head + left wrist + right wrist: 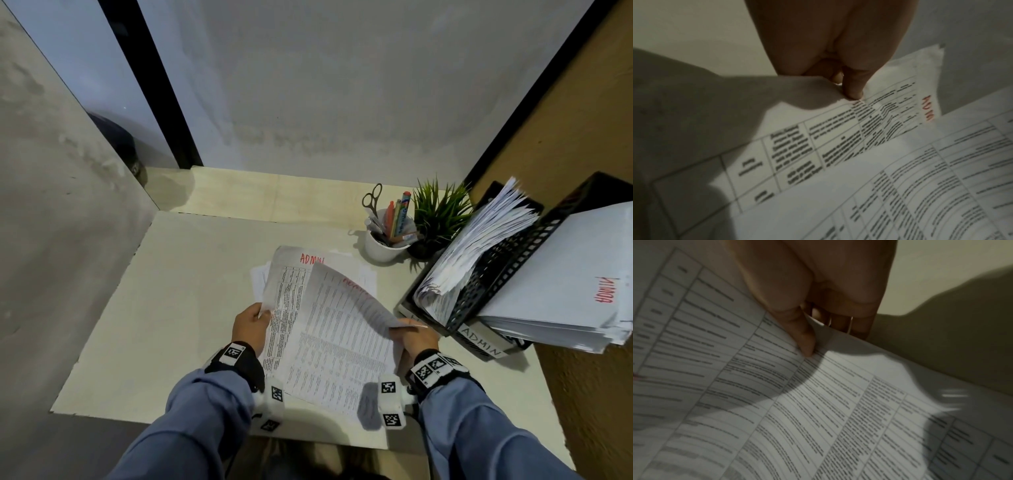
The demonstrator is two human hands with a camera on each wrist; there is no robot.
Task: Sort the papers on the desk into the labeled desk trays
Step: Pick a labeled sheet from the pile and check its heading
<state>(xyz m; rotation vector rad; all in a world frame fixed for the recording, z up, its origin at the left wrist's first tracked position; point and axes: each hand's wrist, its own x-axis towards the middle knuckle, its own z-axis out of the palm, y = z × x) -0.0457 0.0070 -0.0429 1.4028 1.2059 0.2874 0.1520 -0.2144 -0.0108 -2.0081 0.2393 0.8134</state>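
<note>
Two printed sheets are lifted above the desk [191, 308]. My left hand [251, 323] pinches the left edge of the sheet marked ADMIN in red [287, 284]; the left wrist view shows my thumb [854, 84] pressing that sheet [818, 138]. My right hand [412, 337] pinches the right edge of a second sheet with red writing [346, 329], which overlaps the first. In the right wrist view the thumb [803, 337] lies on this sheet [818, 402], fingers behind it. More papers [366, 274] lie flat underneath. Black trays [486, 294] at the right hold paper stacks; one label reads ADMIN [481, 341].
A white cup [383, 245] with scissors and pens stands behind the papers, beside a small green plant [436, 212]. A thick stack marked ADMIN [575, 281] fills the upper tray. Walls close the desk at the back and left.
</note>
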